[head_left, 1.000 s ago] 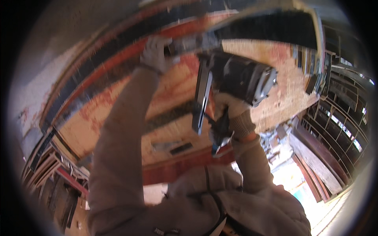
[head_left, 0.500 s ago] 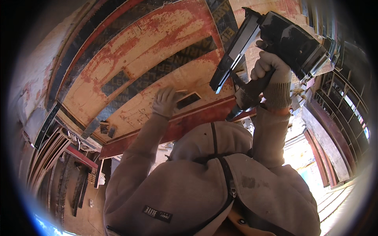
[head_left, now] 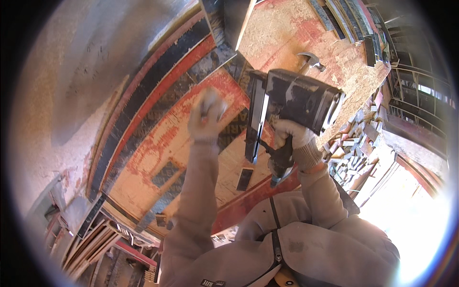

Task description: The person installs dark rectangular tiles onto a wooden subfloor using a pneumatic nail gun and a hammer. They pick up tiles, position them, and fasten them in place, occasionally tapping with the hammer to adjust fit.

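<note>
In a pale knitted glove, my right hand (head_left: 295, 134) is wrapped round the handle of a black nail gun (head_left: 300, 98). The gun's long magazine slants down over the right part of a large wooden panel (head_left: 158, 143), which has worn red paint and dark strips. My left hand (head_left: 207, 112), gloved too, is raised over the panel's far part. Motion smears its fingers, so I cannot make out whether anything is in them. A small dark rectangular piece (head_left: 245, 179) lies on the panel below the gun.
A claw hammer (head_left: 313, 62) lies on the worn wooden surface beyond the gun. Stacked strips (head_left: 342, 19) rest at the far right. A heap of wood offcuts (head_left: 354, 143) lies to the right, near a dark metal rack (head_left: 416, 91). Curved boards (head_left: 91, 248) stand at lower left.
My left hand has risen from beside the small dark piece to the panel's far part. The nail gun now sits lower and further left in view, still held. The hammer has come into sight.
</note>
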Demonstrator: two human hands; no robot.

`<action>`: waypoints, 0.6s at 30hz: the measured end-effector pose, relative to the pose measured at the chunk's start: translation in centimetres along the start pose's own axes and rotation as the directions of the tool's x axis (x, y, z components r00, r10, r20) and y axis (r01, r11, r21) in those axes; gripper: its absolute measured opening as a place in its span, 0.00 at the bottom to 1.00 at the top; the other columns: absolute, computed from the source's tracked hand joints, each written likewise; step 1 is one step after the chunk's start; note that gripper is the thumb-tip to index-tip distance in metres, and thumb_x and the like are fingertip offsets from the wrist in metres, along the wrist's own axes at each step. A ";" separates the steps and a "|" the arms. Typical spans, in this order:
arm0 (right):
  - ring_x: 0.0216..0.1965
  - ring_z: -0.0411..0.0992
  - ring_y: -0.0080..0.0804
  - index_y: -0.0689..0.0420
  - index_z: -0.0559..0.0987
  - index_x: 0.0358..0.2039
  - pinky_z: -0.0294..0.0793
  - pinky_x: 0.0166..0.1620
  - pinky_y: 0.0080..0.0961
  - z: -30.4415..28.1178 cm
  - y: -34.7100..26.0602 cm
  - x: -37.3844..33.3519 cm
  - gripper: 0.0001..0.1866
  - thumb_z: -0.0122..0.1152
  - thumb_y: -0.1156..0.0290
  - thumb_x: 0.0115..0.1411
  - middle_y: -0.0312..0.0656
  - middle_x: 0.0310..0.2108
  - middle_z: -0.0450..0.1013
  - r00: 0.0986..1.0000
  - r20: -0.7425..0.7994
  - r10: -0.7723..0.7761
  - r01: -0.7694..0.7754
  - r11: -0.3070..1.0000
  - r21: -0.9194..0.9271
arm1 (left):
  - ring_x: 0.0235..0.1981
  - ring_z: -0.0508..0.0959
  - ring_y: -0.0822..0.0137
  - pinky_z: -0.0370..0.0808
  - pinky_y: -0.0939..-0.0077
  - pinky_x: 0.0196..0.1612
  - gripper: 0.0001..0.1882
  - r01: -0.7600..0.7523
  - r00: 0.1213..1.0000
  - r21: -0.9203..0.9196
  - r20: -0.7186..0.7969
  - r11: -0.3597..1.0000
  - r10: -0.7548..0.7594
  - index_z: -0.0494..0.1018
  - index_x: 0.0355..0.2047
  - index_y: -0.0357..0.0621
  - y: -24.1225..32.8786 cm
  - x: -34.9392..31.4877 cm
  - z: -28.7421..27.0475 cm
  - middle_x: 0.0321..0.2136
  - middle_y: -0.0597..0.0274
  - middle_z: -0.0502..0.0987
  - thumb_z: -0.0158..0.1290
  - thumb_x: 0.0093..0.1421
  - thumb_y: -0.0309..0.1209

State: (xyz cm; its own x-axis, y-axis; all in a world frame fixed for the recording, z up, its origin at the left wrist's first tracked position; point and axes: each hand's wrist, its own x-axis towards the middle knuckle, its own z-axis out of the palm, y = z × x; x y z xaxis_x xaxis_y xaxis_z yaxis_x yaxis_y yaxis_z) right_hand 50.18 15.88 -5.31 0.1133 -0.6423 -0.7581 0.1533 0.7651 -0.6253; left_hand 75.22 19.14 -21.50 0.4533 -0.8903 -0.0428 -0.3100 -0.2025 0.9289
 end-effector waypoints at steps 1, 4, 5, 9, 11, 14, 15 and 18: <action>0.20 0.68 0.31 0.53 0.65 0.16 0.72 0.29 0.29 -0.1 0.5 0.2 0.19 0.58 0.69 0.64 0.38 0.17 0.66 1.000 0.010 0.019 -0.020 0.999 0.026 | 0.39 0.83 0.66 0.78 0.72 0.46 0.16 0.122 0.993 -0.102 0.007 0.987 -0.122 0.80 0.47 0.37 1.0 3.4 2.9 0.43 0.56 0.84 0.67 0.61 0.31; 0.22 0.69 0.31 0.53 0.65 0.17 0.74 0.32 0.29 -0.4 1.7 1.2 0.21 0.58 0.67 0.66 0.38 0.17 0.67 0.999 0.044 0.016 -0.017 0.999 0.030 | 0.37 0.84 0.60 0.78 0.67 0.46 0.14 0.005 0.998 -0.106 -0.057 0.994 -0.011 0.81 0.40 0.39 2.5 10.6 9.0 0.36 0.55 0.85 0.69 0.56 0.31; 0.22 0.69 0.30 0.53 0.65 0.17 0.74 0.33 0.28 -0.3 1.8 1.6 0.21 0.58 0.67 0.67 0.38 0.17 0.67 0.998 0.036 0.048 -0.048 0.999 0.007 | 0.37 0.84 0.57 0.79 0.66 0.46 0.14 -0.015 0.999 -0.039 -0.030 0.999 0.014 0.81 0.39 0.40 2.4 12.1 10.1 0.34 0.54 0.85 0.70 0.55 0.31; 0.22 0.70 0.27 0.57 0.75 0.19 0.73 0.33 0.27 0.4 1.7 2.4 0.20 0.59 0.64 0.69 0.36 0.18 0.70 0.997 0.077 0.005 -0.018 0.985 0.173 | 0.41 0.85 0.48 0.79 0.59 0.46 0.18 -0.090 0.996 0.274 0.020 0.957 0.088 0.81 0.43 0.43 1.2 15.2 11.6 0.38 0.52 0.86 0.72 0.53 0.34; 0.22 0.66 0.30 0.53 0.61 0.18 0.74 0.33 0.28 1.0 1.5 2.6 0.20 0.53 0.70 0.68 0.37 0.18 0.63 0.988 0.066 0.140 -0.154 0.932 0.329 | 0.43 0.85 0.53 0.79 0.62 0.47 0.21 -0.010 0.999 0.328 0.053 0.945 -0.008 0.80 0.48 0.41 1.1 15.5 11.4 0.41 0.52 0.86 0.71 0.55 0.32; 0.22 0.68 0.33 0.53 0.62 0.18 0.73 0.31 0.31 2.0 1.6 3.2 0.19 0.53 0.70 0.68 0.39 0.18 0.64 0.991 0.069 0.113 -0.131 0.915 0.381 | 0.45 0.86 0.63 0.80 0.69 0.48 0.24 -0.043 0.993 0.314 0.114 0.949 0.007 0.79 0.53 0.37 2.6 15.5 10.9 0.43 0.54 0.86 0.70 0.55 0.27; 0.22 0.68 0.33 0.53 0.63 0.18 0.73 0.32 0.31 2.2 1.8 3.4 0.19 0.53 0.70 0.68 0.39 0.18 0.64 0.990 0.052 0.131 -0.141 0.908 0.396 | 0.45 0.86 0.62 0.80 0.68 0.48 0.25 -0.049 0.992 0.256 0.122 0.965 0.017 0.79 0.53 0.37 3.3 15.4 10.8 0.44 0.54 0.86 0.71 0.55 0.28; 0.21 0.68 0.35 0.53 0.65 0.18 0.74 0.32 0.33 2.9 3.0 4.8 0.19 0.56 0.68 0.67 0.40 0.18 0.66 0.989 0.004 0.150 -0.139 0.908 0.396 | 0.45 0.86 0.56 0.82 0.64 0.48 0.31 -0.001 0.985 0.256 0.166 0.967 -0.043 0.79 0.52 0.37 5.6 15.1 10.3 0.43 0.51 0.86 0.75 0.50 0.35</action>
State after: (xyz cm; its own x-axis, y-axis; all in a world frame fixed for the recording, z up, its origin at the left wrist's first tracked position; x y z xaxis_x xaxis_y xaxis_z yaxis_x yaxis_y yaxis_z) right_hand 54.05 14.95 -10.33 0.1386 -0.5204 -0.8426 0.5119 0.7660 -0.3889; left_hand 71.71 0.37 -20.70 0.3215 -0.9360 -0.1432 -0.5137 -0.2994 0.8040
